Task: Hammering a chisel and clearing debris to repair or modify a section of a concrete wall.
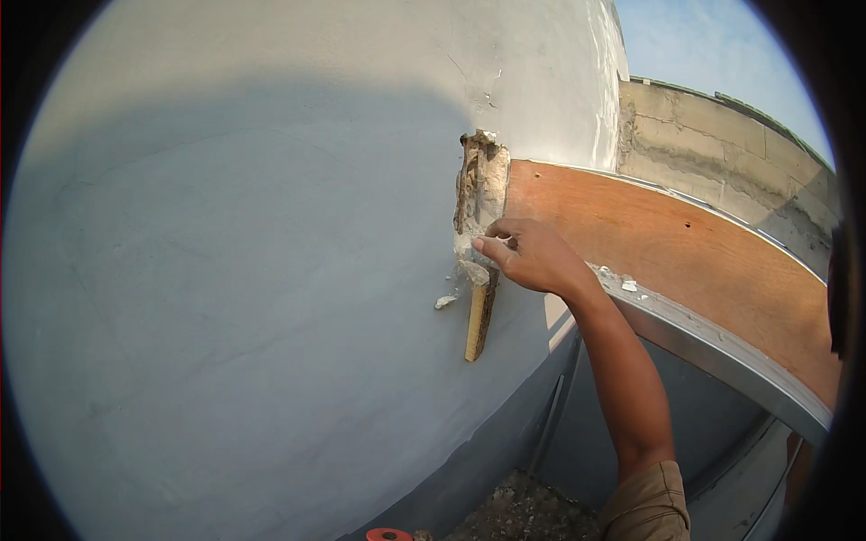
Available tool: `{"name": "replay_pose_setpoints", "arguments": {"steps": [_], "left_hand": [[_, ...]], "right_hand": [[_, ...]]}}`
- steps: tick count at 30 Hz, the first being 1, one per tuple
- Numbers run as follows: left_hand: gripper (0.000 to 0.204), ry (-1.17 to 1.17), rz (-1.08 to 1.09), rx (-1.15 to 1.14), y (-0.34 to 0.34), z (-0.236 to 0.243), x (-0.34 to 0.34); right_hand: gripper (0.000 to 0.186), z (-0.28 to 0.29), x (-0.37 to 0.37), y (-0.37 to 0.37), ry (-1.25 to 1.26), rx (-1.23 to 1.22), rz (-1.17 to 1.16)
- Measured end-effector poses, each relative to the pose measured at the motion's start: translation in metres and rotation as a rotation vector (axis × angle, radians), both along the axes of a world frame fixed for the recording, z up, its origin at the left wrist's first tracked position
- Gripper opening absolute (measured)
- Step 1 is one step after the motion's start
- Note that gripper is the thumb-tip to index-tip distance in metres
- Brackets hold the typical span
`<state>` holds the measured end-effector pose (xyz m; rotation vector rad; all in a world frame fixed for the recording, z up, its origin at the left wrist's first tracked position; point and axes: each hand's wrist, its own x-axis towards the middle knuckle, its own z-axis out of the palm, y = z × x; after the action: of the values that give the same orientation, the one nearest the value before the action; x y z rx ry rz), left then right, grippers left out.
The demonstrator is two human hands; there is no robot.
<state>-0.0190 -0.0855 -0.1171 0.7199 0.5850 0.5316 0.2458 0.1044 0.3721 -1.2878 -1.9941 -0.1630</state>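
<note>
My right hand [534, 255] reaches up to a rough, broken-out slot [483, 185] in the grey plastered wall [244, 270]. Its thumb and fingers are bent together at the lower part of the slot, by pale, crumbly plaster [473, 270]. What they grip, if anything, is too small to make out. Just below, a yellowish strip of wood [476, 325] slants down out of the slot. A loose white flake [445, 301] shows beside it against the wall. My left hand is outside the picture.
An orange-brown wooden panel [667, 225] runs right from the slot, above a metal beam [722, 347] with crumbs on its ledge. Behind stands a block wall [713, 144]. Rubble [523, 509] and a round red object [388, 535] are low down. A dark shape cuts into the right edge.
</note>
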Motion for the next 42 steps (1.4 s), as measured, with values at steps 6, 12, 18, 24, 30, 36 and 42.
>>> {"name": "replay_pose_setpoints", "arguments": {"steps": [6,12,18,24,30,36,42], "left_hand": [[0.037,0.025,0.002,-0.016,0.000,-0.001,0.001],[0.037,0.046,0.009,-0.031,0.000,0.000,0.000],[0.036,0.072,0.019,-0.050,-0.001,-0.011,-0.004],[0.036,0.147,0.007,-0.095,0.002,-0.045,-0.014],[0.033,0.112,0.059,-0.040,-0.004,-0.025,0.000],[0.032,-0.027,0.032,-0.033,-0.016,0.034,-0.004],[0.031,-0.031,0.042,-0.063,-0.013,0.018,-0.006]], "right_hand": [[0.036,0.017,-0.005,0.050,-0.133,-0.113,0.185],[0.036,0.016,-0.008,0.069,-0.285,-0.142,-0.051],[0.037,0.020,-0.016,0.090,0.107,0.102,0.041],[0.033,0.022,-0.016,0.100,0.158,0.151,0.039],[0.029,0.024,-0.017,0.098,0.333,0.276,-0.129],[0.027,0.028,-0.020,0.104,0.080,0.131,-0.165],[0.029,0.037,-0.015,0.103,-0.026,0.032,-0.235]]}}
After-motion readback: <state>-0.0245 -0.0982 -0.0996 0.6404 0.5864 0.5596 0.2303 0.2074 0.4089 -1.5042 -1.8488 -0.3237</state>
